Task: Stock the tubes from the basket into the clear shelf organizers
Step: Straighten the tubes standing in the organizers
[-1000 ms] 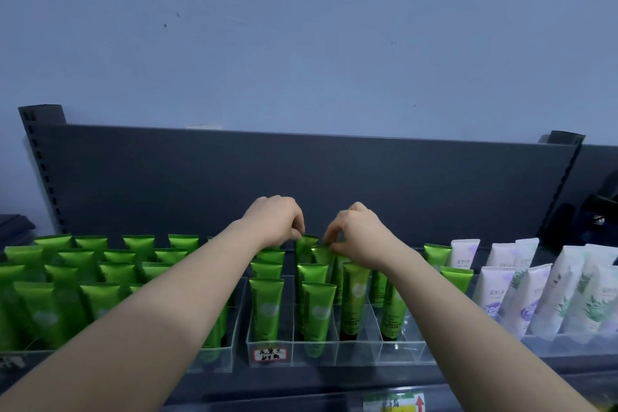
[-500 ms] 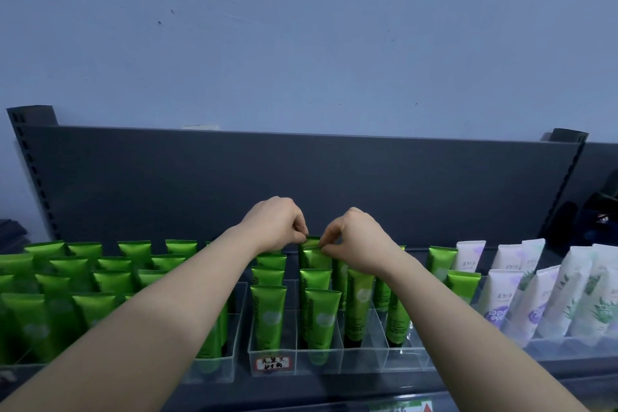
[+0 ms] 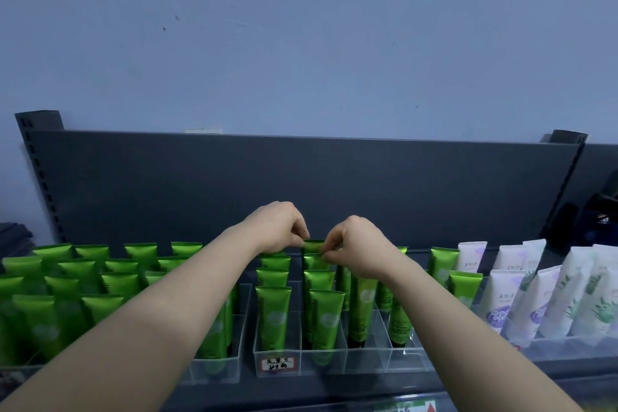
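Both hands reach to the back of a clear plastic organizer [image 3: 368,359] that stands on the dark shelf. The left hand [image 3: 277,227] and the right hand [image 3: 359,244] meet over one glossy green tube [image 3: 313,246], the rearmost in its lane. It stands upright with its flat, crimped end on top. The left fingers [image 3: 298,238] are curled and pinch the left corner of that crimp; the right fingers [image 3: 331,246] are curled and pinch its right side, so the tube's top edge sits between the two sets of fingertips.

In front of it, more green tubes of the same tapered, satin-foil shape stand in single file within the organizer's thin transparent dividers. A small white label with a red border [image 3: 278,363] sticks to the organizer's front wall.

To the left, a dense block of green tubes [image 3: 67,294] fills another clear tray. To the right stand matte white tubes [image 3: 501,291] printed with purple and green plant patterns. Behind everything rises a smooth, dark grey metal back panel [image 3: 301,184] against a pale blue wall [image 3: 301,43].
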